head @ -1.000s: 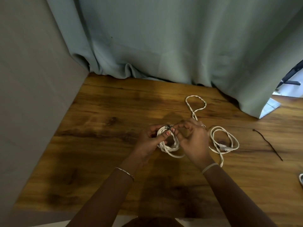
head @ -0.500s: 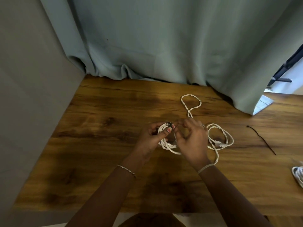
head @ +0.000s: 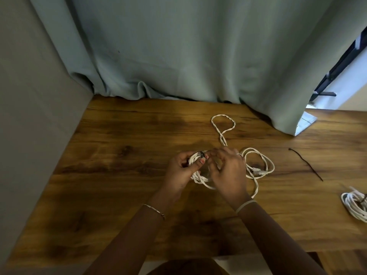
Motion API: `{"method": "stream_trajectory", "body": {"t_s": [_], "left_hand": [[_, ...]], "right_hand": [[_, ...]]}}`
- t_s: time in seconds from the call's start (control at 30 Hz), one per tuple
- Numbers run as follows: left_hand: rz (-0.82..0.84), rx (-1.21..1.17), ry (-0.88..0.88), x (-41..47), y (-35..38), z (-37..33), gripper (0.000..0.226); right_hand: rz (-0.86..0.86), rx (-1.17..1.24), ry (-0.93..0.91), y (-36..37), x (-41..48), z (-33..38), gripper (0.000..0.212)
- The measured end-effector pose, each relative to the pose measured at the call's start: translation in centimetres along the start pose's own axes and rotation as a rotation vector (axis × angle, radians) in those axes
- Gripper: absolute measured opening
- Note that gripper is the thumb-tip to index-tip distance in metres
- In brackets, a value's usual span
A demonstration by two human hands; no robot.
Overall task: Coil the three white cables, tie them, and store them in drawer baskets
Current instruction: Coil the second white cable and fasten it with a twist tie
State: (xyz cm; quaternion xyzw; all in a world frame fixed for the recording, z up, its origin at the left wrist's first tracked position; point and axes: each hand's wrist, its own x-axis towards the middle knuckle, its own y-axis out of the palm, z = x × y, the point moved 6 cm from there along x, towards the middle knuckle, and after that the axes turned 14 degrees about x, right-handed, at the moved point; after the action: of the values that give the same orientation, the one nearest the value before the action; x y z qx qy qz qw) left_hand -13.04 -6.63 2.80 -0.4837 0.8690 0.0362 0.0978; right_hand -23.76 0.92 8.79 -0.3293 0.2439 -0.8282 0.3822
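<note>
Both hands meet at table centre: the left hand (head: pixel 179 171) pinches the coiled cable (head: pixel 198 171), thumb pressed over a dark tie (head: pixel 201 154) at the bundle's top, while the right hand (head: pixel 228 171) closes its fingers around the same spot, seemingly working the tie ends. This looks like the tying step on one coil; next the tie needs cinching tight. Toward three o'clock lies a loose cable (head: pixel 260 165), uncoiled, its twisted loop trailing to twelve. Further right, a spare dark tie (head: pixel 305 164); at four o'clock another coil (head: pixel 353 205), cut by the frame. The knot itself is hidden under fingers; no drawer baskets visible.
</note>
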Motion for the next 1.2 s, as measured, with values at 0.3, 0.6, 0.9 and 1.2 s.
{"method": "stream_trajectory", "body": {"t_s": [0.3, 0.6, 0.9, 1.2], "left_hand": [[-0.089, 0.077, 0.041, 0.4, -0.9, 0.3, 0.032], [-0.129, 0.123, 0.081, 0.7, -0.5, 0.2, 0.033], [-0.051, 0.097, 0.107, 0.9, 1.6, -0.1, 0.037], [0.011, 0.096, 0.133, 2.0, 5.5, -0.2, 0.037]], "right_hand": [[0.156, 0.049, 0.166, 1.0, 1.4, 0.3, 0.009], [0.207, 0.053, 0.242, 0.9, 2.0, -0.3, 0.011], [0.118, 0.117, 0.268, -0.9, 2.0, -1.4, 0.016], [0.011, 0.356, 0.299, -3.6, 1.8, -5.0, 0.035]]}}
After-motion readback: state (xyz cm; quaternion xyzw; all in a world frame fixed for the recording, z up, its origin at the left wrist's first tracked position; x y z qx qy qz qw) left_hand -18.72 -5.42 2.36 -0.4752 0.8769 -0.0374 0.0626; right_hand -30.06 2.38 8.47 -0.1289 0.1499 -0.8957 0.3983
